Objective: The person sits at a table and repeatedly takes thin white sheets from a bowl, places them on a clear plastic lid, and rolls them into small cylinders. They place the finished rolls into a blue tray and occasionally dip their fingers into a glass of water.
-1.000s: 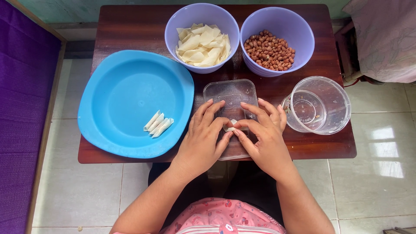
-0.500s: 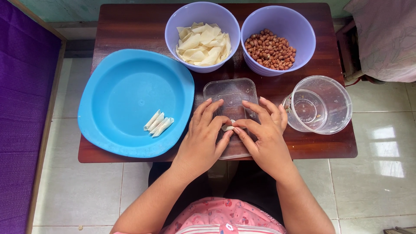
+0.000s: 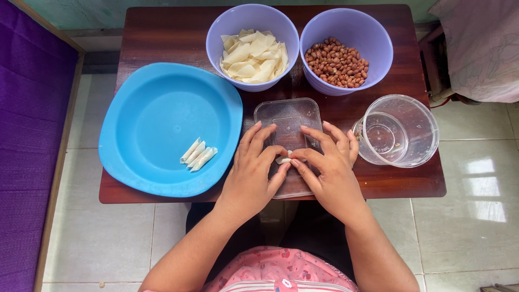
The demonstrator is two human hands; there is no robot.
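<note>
My left hand [image 3: 254,173] and my right hand [image 3: 327,167] meet over a clear plastic lid [image 3: 287,116] lying flat on the table. Together their fingertips pinch a small pale piece of dough wrapper [image 3: 283,160], mostly hidden by my fingers. To the left a large blue plate [image 3: 162,108] holds three rolled pale wrappers [image 3: 197,155]. Behind my hands stand a lilac bowl of flat wrapper pieces [image 3: 253,54] and a lilac bowl of peanuts [image 3: 338,62].
A clear round plastic container [image 3: 400,130] stands on the right of the dark wooden table [image 3: 162,38]. A purple cloth [image 3: 27,135] hangs at the left, a pale cloth [image 3: 481,43] at the upper right. Tiled floor surrounds the table.
My fingers have shifted slightly on the small wrapper piece. Everything else on the table stays where it was.
</note>
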